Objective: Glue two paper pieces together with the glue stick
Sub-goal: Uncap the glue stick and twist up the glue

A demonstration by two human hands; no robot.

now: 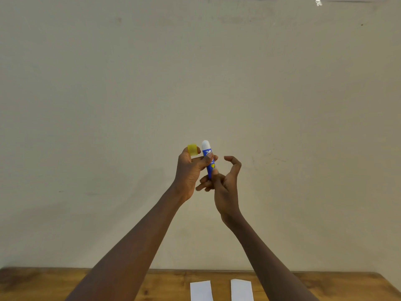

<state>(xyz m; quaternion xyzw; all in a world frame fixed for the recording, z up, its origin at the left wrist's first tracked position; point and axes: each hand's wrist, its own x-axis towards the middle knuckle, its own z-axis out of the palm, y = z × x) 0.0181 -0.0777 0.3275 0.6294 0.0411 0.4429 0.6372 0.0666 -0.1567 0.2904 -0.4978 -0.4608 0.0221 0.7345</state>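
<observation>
- Head view is showing both bare arms raised in front of a plain beige wall (pixel 195 72), high above the brown wooden table (pixel 43 283) at the bottom edge.
- The left hand (pixel 188 172) is gripping the blue plastic glue stick (pixel 208 162) between thumb and fingers around its upper body, and the same hand is also pinching the small yellow translucent cap (pixel 192 149) near its fingertips.
- The right hand (pixel 225 183) is touching the lower end of the glue stick with some fingers, as if turning the base; its index finger and thumb are curled open and are gripping nothing.
- The glue stick is standing almost upright, with its long axis vertical and leaning a little to the left at the top. The white rounded glue tip (pixel 205 145) is pointing up, away from the table.
- The two white rectangular paper strips, the left strip (pixel 200 291) and the right strip (pixel 242 290), are lying side by side on the table, apart from each other, well below the hands.
- In my judgement, the cap is being held only lightly, so it could be slipping and falling when the left hand changes its grip.
- If the base is being turned too far, too much glue may be coming out and could break or smear on the paper.
</observation>
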